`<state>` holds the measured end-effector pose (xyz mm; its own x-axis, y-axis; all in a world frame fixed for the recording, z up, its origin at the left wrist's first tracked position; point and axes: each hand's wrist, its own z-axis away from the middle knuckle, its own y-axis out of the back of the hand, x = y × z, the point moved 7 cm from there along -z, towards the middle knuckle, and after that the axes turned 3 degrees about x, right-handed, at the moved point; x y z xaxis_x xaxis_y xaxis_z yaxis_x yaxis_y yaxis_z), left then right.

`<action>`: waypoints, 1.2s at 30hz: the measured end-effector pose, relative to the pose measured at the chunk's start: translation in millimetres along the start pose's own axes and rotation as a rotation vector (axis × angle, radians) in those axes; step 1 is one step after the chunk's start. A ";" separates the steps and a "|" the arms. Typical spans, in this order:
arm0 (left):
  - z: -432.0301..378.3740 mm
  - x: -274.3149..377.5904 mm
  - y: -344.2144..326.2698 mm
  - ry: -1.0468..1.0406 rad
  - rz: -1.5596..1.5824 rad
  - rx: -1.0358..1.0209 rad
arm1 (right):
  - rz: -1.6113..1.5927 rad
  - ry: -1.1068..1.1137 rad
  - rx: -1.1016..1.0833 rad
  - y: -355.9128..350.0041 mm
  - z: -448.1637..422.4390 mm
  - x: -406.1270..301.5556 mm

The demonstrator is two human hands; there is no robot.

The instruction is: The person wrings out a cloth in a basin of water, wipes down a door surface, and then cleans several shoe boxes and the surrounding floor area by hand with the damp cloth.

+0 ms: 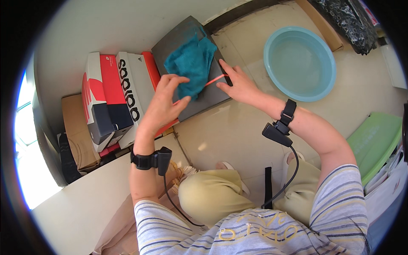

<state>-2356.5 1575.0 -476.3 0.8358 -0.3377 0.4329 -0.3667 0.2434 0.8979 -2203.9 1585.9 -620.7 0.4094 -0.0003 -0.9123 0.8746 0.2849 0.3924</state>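
Note:
A crumpled teal cloth (pixel 193 65) lies on a dark grey box (pixel 205 102), over part of a thin red cord (pixel 215 80). My left hand (pixel 167 98) is at the cloth's lower left, with its fingers spread and curved near the cloth and the box's near side. My right hand (pixel 237 82) reaches to the box's right edge, with fingers apart beside the end of the cord. Neither hand plainly grips anything. Whether the left fingertips touch the cloth cannot be told.
Several shoe boxes (pixel 138 87) and a brown cardboard box (pixel 78 130) stand left against the wall. A light blue basin (pixel 299 63) of cloudy water sits on the tiled floor at right. A green lid (pixel 374 142) is at the far right, and black bubble wrap (pixel 347 22) at the top right.

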 end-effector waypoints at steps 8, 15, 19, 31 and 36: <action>-72.6 -30.1 -71.4 -0.150 -0.404 0.093 | -0.086 -0.010 -0.064 -3.0 -2.1 9.9; -115.5 -166.7 -28.4 0.230 -0.532 0.302 | 0.010 -0.002 -0.034 -4.7 -4.4 -0.7; -40.3 -124.2 -46.6 0.203 -0.454 0.300 | -0.035 0.033 0.021 -13.4 -11.4 16.3; -47.2 -63.9 -61.9 0.038 -0.237 0.237 | -0.175 0.047 0.021 -35.4 -21.6 42.8; -125.7 -114.8 -52.2 0.011 -0.237 0.322 | -0.230 0.035 -0.009 -26.4 -17.7 33.6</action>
<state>-2381.9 1715.4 -582.8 0.9163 -0.3399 0.2119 -0.2715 -0.1382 0.9525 -2217.8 1595.3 -663.8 0.1906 -0.0327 -0.9811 0.9414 0.2893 0.1732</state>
